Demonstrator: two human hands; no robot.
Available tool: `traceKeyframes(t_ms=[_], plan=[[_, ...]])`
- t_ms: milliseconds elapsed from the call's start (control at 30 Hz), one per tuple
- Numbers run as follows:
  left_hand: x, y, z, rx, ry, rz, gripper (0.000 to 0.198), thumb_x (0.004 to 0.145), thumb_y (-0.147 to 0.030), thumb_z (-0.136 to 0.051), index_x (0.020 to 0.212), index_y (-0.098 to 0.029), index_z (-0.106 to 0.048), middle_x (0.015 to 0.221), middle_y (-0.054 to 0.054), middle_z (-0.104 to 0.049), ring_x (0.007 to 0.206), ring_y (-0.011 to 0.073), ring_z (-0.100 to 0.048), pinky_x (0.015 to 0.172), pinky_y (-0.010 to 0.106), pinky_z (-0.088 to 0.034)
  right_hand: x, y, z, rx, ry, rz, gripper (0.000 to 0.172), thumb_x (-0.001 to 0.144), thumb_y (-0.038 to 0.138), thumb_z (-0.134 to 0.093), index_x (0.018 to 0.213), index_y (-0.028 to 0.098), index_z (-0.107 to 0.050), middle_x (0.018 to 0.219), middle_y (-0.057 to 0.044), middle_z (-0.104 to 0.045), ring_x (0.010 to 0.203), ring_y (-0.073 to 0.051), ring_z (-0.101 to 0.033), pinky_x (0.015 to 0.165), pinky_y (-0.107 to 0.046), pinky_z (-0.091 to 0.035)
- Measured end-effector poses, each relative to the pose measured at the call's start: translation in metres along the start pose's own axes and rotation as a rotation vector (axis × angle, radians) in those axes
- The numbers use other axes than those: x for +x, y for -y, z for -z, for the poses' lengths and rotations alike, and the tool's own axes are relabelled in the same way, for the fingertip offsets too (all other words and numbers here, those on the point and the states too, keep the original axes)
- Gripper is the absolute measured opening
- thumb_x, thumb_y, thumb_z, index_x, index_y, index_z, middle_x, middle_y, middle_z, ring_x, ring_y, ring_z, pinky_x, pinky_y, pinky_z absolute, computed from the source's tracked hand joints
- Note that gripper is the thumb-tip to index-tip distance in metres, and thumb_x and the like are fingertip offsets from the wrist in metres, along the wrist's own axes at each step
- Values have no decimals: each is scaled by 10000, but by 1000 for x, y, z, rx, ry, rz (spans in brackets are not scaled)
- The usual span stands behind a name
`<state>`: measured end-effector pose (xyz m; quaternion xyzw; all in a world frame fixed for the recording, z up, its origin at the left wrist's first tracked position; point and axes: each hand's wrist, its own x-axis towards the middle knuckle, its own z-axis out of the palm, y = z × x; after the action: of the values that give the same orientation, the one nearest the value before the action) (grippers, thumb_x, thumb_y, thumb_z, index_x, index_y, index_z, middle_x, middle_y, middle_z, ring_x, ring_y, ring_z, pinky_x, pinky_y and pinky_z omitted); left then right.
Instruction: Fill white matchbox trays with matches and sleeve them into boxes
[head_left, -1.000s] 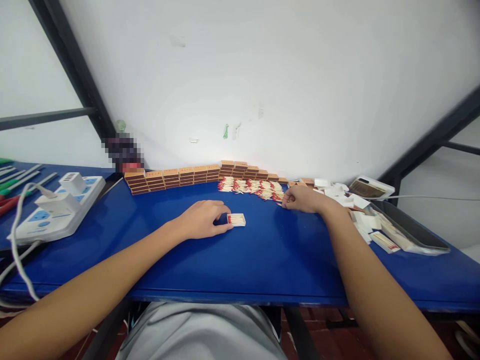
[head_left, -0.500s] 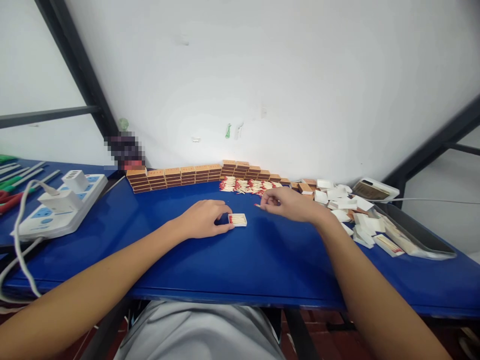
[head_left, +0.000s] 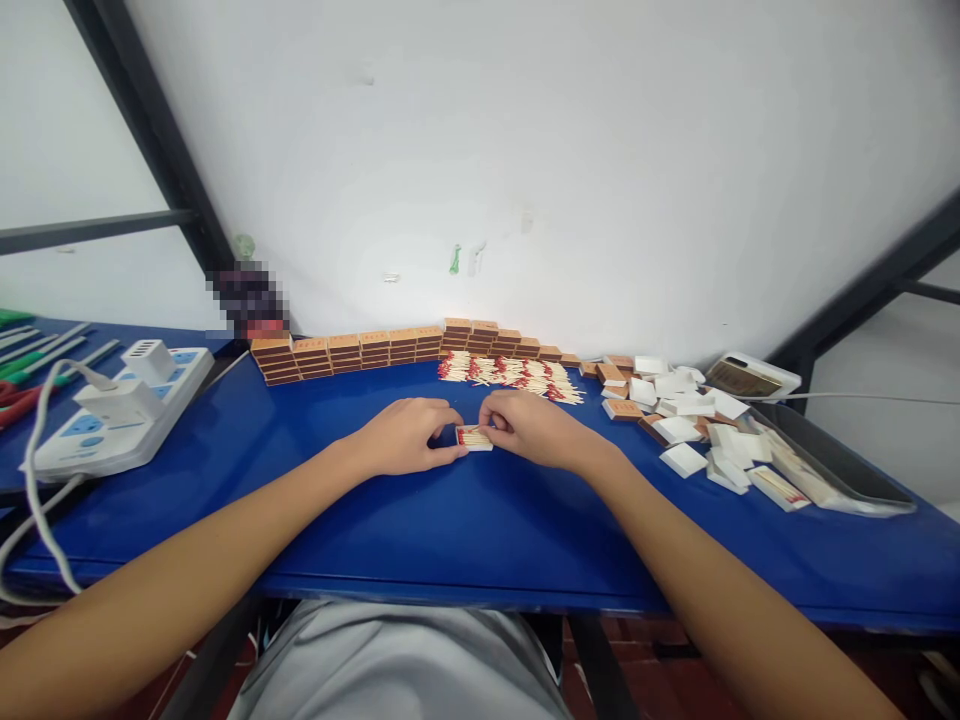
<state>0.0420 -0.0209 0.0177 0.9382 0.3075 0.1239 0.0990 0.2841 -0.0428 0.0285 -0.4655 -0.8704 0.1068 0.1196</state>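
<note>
A small white matchbox tray (head_left: 475,447) with red-tipped matches in it lies on the blue table. My left hand (head_left: 409,437) grips its left end between thumb and fingers. Over the tray's right end, my right hand (head_left: 529,428) is closed in a pinch on a match (head_left: 477,429), whose red tip points left above the other matches. Behind the hands a heap of loose red-tipped matches (head_left: 510,372) is spread out.
Stacked brown matchboxes (head_left: 345,352) line the wall. On the right lie white trays (head_left: 684,460), loose matchbox sleeves (head_left: 622,410), a filled tray (head_left: 778,488) and a dark bin (head_left: 840,455). A white power strip (head_left: 112,425) with cables stands at left.
My right hand has moved left with the match, from the open table near the heap to over the tray. My left hand and the tray have stayed in place.
</note>
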Motion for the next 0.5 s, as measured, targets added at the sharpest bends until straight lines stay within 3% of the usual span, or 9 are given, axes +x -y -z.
traceKeyframes(t_ms=[500], plan=[[1,0,-1,14,-10,14,320,987,-500,-633,1034,-195,-720,876,30,-655,726,178,-594,636,309,-374,1,5,-8,94,-27,19,54,953,143,-633,929,177,-667,832,-13,-634,715,-134,-511,668,-254,-340]])
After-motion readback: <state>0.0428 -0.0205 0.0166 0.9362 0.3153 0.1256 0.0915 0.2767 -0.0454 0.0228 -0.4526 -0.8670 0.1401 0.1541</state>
